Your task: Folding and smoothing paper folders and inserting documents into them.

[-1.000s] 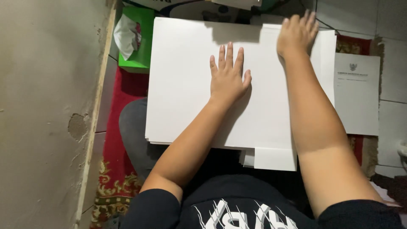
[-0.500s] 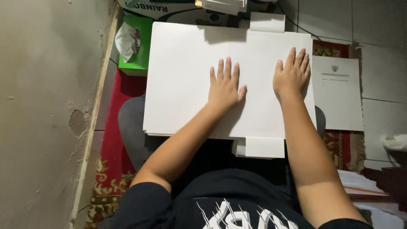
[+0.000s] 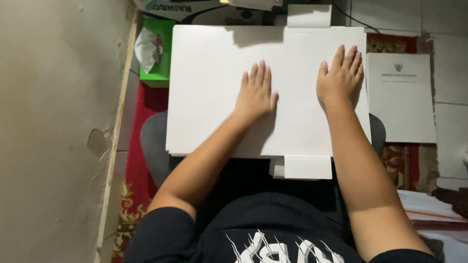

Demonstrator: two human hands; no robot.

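Left hand and right hand lie flat, fingers spread, gripping nothing, pressing the large white card sheet; even pressure beneath both palms would keep it flat.

The big white sheet on the person's lap was stiff paper or thin card, matt and smooth, with small tabs of the same stock at its near and far edges. The printed page to its right looked like ordinary matt paper. The wall was rough plaster, chipped in one spot. A red woven rug looked coarse, the floor tiles smooth and faintly glossy, and the green tissue box was cardboard.
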